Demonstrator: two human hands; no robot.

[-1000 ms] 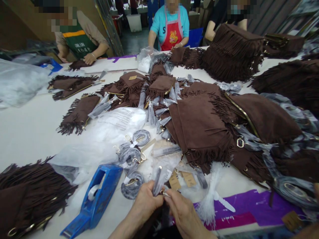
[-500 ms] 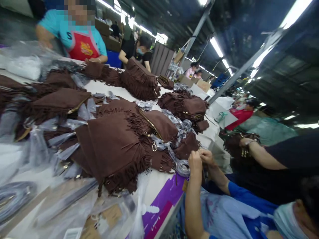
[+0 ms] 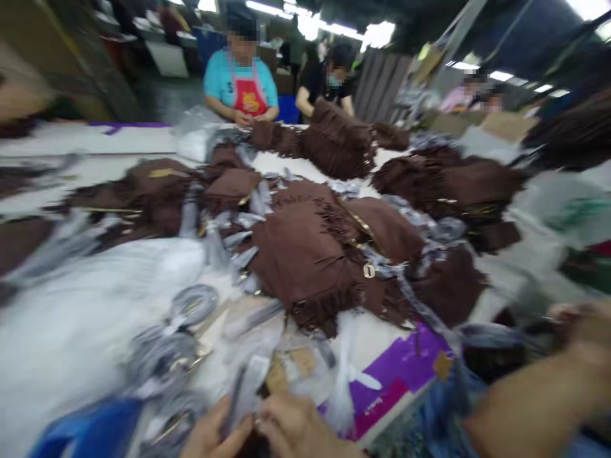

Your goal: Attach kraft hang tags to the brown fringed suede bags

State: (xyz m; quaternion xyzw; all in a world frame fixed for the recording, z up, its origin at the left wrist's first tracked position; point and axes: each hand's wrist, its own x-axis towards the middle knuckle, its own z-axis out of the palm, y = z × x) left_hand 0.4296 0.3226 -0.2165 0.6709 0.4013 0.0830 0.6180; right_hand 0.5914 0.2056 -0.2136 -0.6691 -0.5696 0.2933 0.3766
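Low in the view, my left hand [image 3: 214,429] is closed around a narrow strip wrapped in clear grey plastic [image 3: 238,391]. Close beside it, my right hand [image 3: 300,429] has its fingers pinched together against the lower part of the same piece. Blur and the fingers hide what exactly they pinch; a bit of dark brown shows below. Ahead lies a pile of brown fringed bags [image 3: 300,248] with gold zips and buckles. Coils of plastic-wrapped straps [image 3: 162,356] lie to the left of my hands.
White plastic bags [image 3: 95,318] cover the left of the table. A blue object [image 3: 90,429] sits at the lower left. Purple tape [image 3: 405,356] marks the table edge. A co-worker's arm [image 3: 539,388] reaches in at right; two people [image 3: 241,83] work across the table.
The view has swung left and down, so the scene has shifted right. My hands now show at the bottom. The co-worker at right is mostly out of view.
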